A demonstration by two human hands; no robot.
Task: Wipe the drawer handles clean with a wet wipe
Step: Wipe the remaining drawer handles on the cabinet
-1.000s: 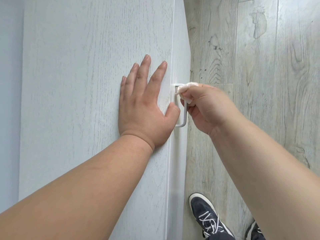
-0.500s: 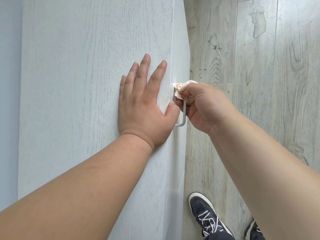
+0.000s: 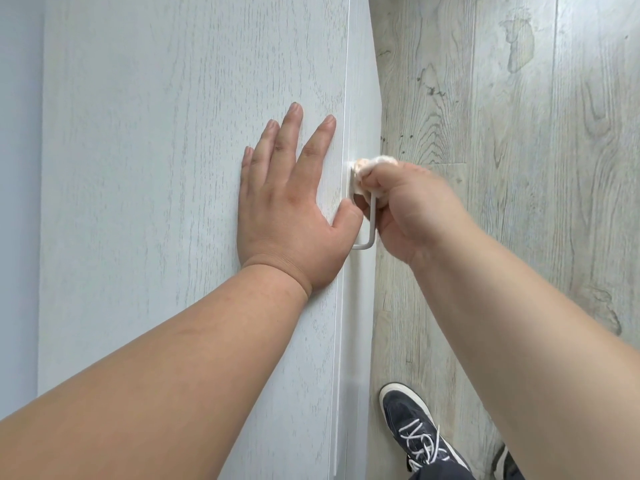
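You are working a drawer handle (image 3: 371, 230) of smooth, matt white metal. The cabinet top (image 3: 173, 168) shows pale matt wood-grain laminate. The wet wipe (image 3: 375, 162) looks soft, crumpled cloth. The floor (image 3: 519, 168) is grey wood-effect plank with slight sheen.

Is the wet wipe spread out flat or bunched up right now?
Bunched up. The wet wipe shows as a crumpled wad pinched in the right hand against the far end of the drawer handle.

A home room, going by the pale wood-grain cabinet (image 3: 173, 168) at left and grey plank floor (image 3: 519, 168) at right.
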